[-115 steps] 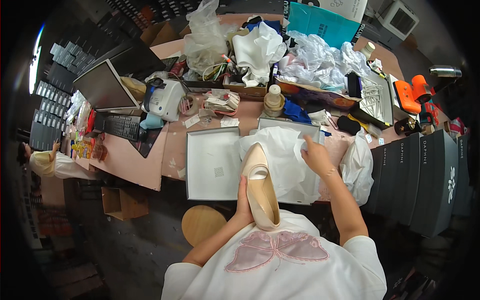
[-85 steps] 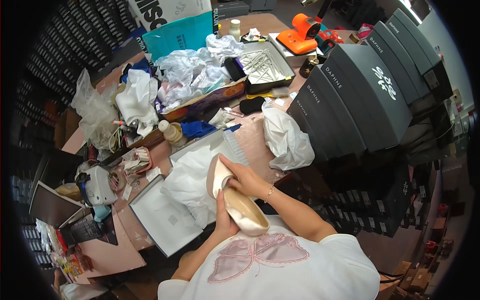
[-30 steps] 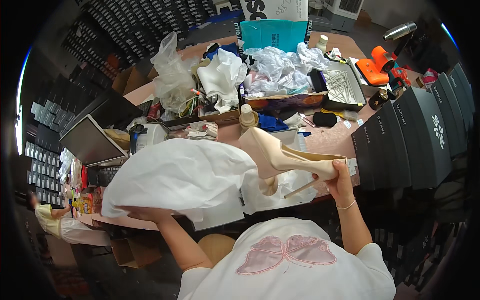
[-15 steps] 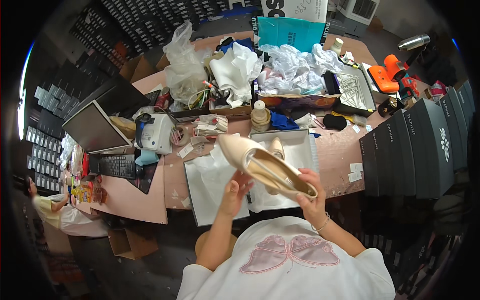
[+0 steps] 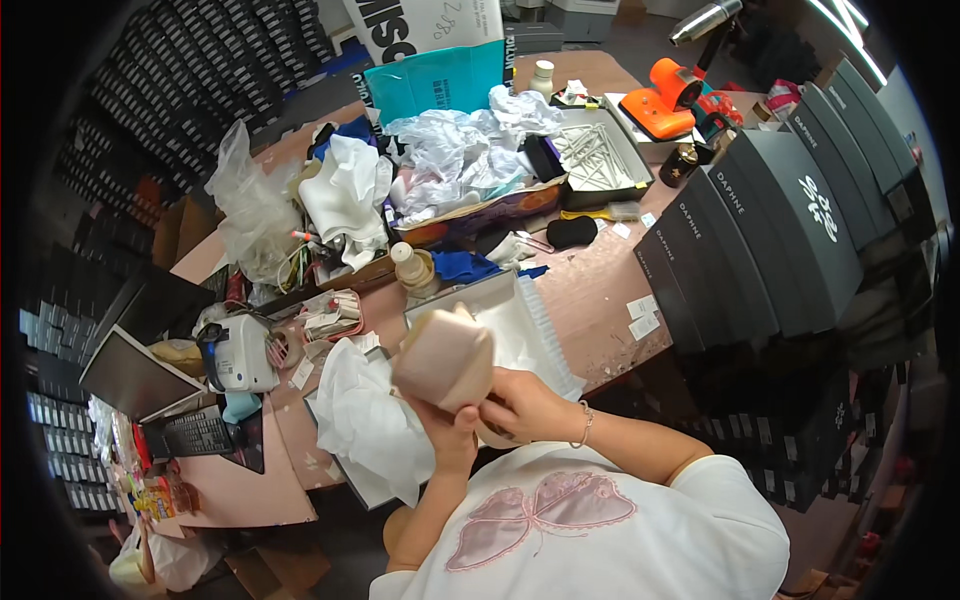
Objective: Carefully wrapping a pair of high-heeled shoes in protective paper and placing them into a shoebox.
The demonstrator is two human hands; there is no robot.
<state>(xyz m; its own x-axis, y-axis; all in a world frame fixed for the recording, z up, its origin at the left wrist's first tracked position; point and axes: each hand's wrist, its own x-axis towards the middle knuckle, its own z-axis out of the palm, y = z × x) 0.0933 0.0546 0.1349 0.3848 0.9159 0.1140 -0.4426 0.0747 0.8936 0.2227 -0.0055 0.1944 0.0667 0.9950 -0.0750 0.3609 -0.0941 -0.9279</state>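
Observation:
Both my hands are closed on a beige pump (image 5: 440, 360), held up over the work table and blurred by motion. My left hand (image 5: 450, 435) grips it from below, with the thumb up along its side. The fingers of my right hand (image 5: 525, 405) are bent against its near end, and their tips are partly hidden. A second beige edge shows beside the pump; I cannot tell if it is another shoe. Behind lies an open shoebox (image 5: 535, 310) with white lining. White tissue paper (image 5: 370, 410) lies crumpled over the lid at the left.
Dark shoeboxes (image 5: 740, 230) stand stacked at the right. Along the back are a carton of crumpled white paper (image 5: 465, 160), a tray of white sticks (image 5: 600, 155) and an orange device (image 5: 660, 100). At the left are a label printer (image 5: 240, 355), a keyboard (image 5: 195, 433) and a monitor (image 5: 135, 375).
The pump has turned from lying lengthwise to a foreshortened angle, and my hands have come closer together. Tissue at the left is more bunched. The shoe seen in the box is out of sight there.

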